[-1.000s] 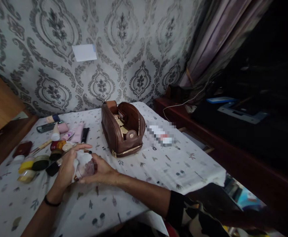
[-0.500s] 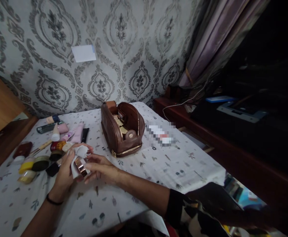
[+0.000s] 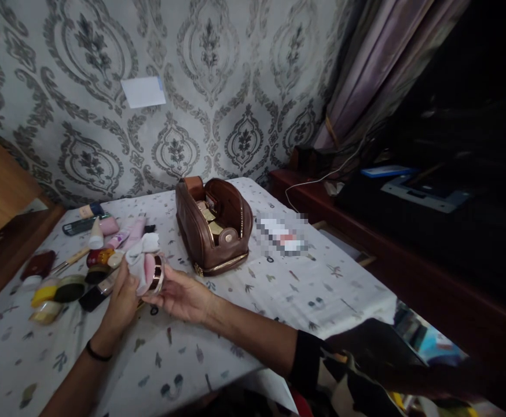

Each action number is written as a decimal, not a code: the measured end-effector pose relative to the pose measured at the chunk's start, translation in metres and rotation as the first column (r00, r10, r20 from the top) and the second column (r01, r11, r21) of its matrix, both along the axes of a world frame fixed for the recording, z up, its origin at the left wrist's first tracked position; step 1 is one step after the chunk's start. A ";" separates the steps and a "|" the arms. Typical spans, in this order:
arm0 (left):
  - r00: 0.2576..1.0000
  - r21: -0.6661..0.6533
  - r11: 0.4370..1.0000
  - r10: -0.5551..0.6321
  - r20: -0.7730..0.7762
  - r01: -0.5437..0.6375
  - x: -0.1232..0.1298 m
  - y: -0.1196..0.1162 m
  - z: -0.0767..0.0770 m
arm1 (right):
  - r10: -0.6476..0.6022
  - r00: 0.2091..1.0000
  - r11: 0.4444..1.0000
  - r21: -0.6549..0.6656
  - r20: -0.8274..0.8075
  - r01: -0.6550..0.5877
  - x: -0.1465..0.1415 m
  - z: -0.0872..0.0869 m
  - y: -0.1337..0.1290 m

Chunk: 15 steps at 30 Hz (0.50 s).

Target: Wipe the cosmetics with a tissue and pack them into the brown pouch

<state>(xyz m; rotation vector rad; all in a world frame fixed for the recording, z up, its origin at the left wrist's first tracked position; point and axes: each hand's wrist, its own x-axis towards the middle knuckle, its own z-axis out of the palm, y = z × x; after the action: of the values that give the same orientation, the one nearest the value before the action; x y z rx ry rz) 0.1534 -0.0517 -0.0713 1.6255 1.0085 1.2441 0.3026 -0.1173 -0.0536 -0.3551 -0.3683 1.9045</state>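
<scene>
Raised over the near left part of the table is a round pink cosmetic jar [image 3: 152, 274] with a shiny rose-gold band. My right hand [image 3: 186, 296] grips it by the band side, fingers curled round its rim. A crumpled white wipe [image 3: 138, 258] lies against the jar's pink face, pinched in my left hand [image 3: 125, 301]. Part of the left fingers is hidden behind wipe and jar. Beyond my right hand stands a brown leather toiletry bag [image 3: 209, 246], unzipped, with pale items inside.
Left of my hands lie tubes [image 3: 136, 230], a brush [image 3: 73, 258], a dark red bottle [image 3: 39, 264], yellow-lidded jars [image 3: 46, 292] and a black-capped bottle [image 3: 94, 296]. A blurred-out item [image 3: 283, 234] lies right of the bag. A dark red desk [image 3: 305, 191] borders the table.
The jar has turned so its pink face shows, and it has moved slightly up and right. The wipe now sits along its upper left side. The bag has stayed put.
</scene>
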 end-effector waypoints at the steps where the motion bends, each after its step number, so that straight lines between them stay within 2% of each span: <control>1: 1.000 0.006 1.000 0.005 -0.006 -0.005 0.001 0.000 0.000 | -0.013 1.000 1.000 0.007 -0.004 0.013 0.000 0.001 0.000; 8: 0.996 -0.010 0.996 -0.085 -0.037 0.084 0.003 0.000 0.005 | -0.129 0.992 0.991 -0.022 -0.006 0.129 0.003 0.000 0.002; 11: 0.995 0.009 0.998 -0.064 -0.083 0.064 0.006 -0.007 0.013 | -0.145 0.989 0.989 -0.036 0.006 0.145 0.006 0.000 0.003; 15: 0.987 0.042 0.991 -0.125 -0.105 0.130 0.012 -0.015 0.026 | -0.164 0.984 0.986 -0.023 0.072 0.166 0.007 -0.003 0.005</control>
<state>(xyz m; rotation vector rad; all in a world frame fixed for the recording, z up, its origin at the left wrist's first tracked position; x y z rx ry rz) 0.1656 -0.0666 -0.0455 1.7779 0.9271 1.1173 0.3096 -0.1127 -0.0563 -0.4586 -0.3471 1.7401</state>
